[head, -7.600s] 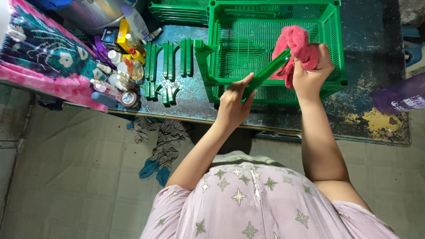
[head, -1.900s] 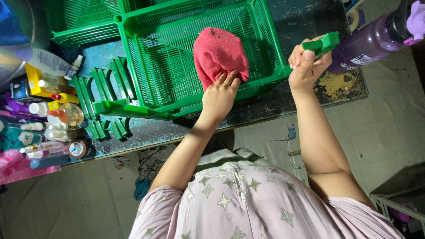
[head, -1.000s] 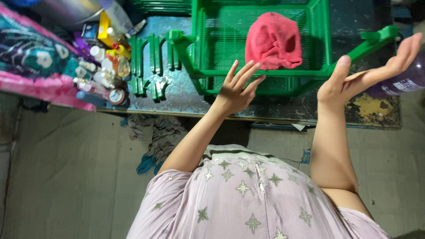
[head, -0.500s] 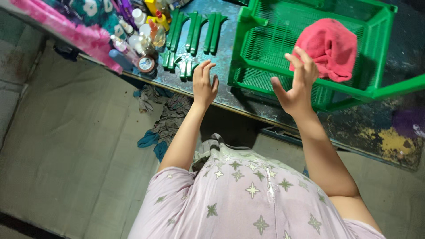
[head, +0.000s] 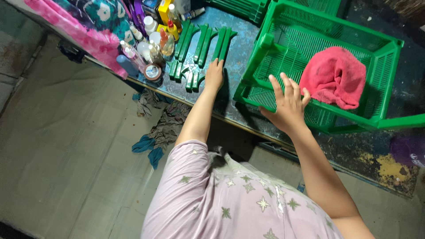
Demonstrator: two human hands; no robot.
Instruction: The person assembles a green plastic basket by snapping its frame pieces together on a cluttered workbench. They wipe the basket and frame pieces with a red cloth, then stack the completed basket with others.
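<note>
A green plastic basket (head: pixel 254 93) stands on the dark blue table with a pink cloth (head: pixel 336 82) lying inside it. A green plastic leg (head: pixel 400 121) sticks out from the basket's right corner. My right hand (head: pixel 290 104) hovers open with spread fingers over the basket's near wall, holding nothing. My left hand (head: pixel 214 73) reaches left and lies flat with its fingertips on the end of one of several loose green plastic legs (head: pixel 199 44) laid side by side on the table.
Bottles and a small jar (head: pixel 152 71) crowd the table's left end beside a pink and teal cloth (head: pixel 95 26). More green baskets (head: pixel 241 6) are stacked at the back. A purple bottle (head: pixel 409 150) lies at the right. Rags (head: pixel 157 128) lie on the floor below.
My right hand let go of the green leg, which now sticks out from the basket corner, and came to the basket's near wall. My left hand moved from the pink cloth to the loose legs.
</note>
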